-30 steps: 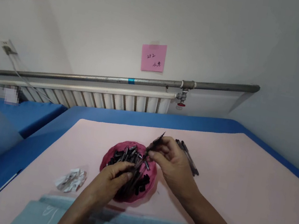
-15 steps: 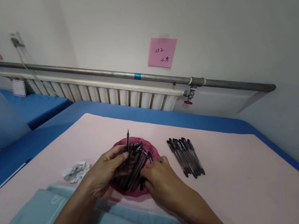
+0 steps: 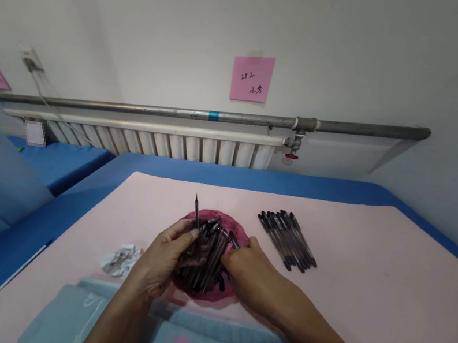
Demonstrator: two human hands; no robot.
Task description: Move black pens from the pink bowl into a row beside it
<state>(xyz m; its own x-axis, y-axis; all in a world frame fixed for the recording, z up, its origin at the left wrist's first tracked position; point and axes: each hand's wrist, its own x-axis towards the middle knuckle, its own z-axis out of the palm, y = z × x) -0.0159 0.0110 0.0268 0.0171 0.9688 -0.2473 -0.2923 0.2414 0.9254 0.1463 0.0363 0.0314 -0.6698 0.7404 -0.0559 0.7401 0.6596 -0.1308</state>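
My left hand (image 3: pixel 169 249) is closed around an uncapped pen (image 3: pixel 197 213), its bare tip pointing up. Beneath both hands lies a round dark-pink dish (image 3: pixel 241 229), heaped with several dark pens and pen parts (image 3: pixel 214 260). Over the dish's right side, my right hand (image 3: pixel 246 265) is closed with its fingers curled down among the parts. A dark piece (image 3: pixel 234 239) shows beside its fingers, but what they grip is hidden. To the right of the dish, several capped black pens (image 3: pixel 288 240) lie side by side at a slant.
Crumpled white paper (image 3: pixel 121 260) lies left of the dish. A pink sheet (image 3: pixel 363 264) covers the blue table (image 3: pixel 237 174), with light-blue cloth (image 3: pixel 117 317) along the near edge. Behind stand a radiator (image 3: pixel 198 147) and a metal pipe (image 3: pixel 155 109) along the wall.
The view has shifted slightly, moving the scene a little to the right. My right fingers have shifted slightly in the dish. My left hand keeps the pen upright.
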